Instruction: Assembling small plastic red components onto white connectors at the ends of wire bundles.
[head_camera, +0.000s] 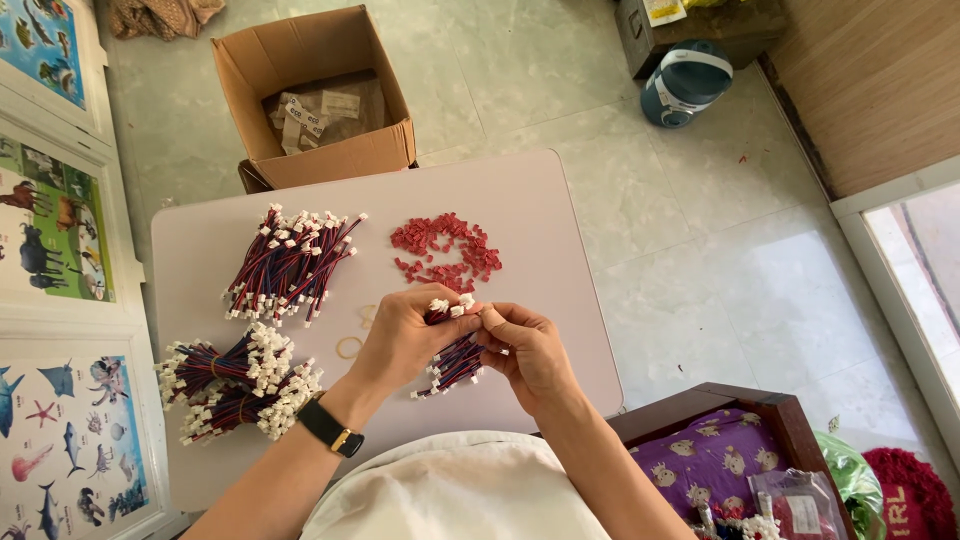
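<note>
My left hand (400, 335), with a black wristwatch, holds a small bunch of red-blue-black wires (453, 362) with white connectors at both ends. My right hand (525, 350) pinches the top connectors of that same bunch, fingertips against my left thumb. Both hands hover over the near edge of a small pale table (540, 215). A pile of small red plastic pieces (446, 250) lies just beyond my hands.
A loose heap of wire harnesses (292, 263) and tied bundles (235, 385) lie on the table's left. Rubber bands (350, 346) rest near my left wrist. An open cardboard box (312, 95) stands behind the table. A wooden crate (740, 450) sits at my right.
</note>
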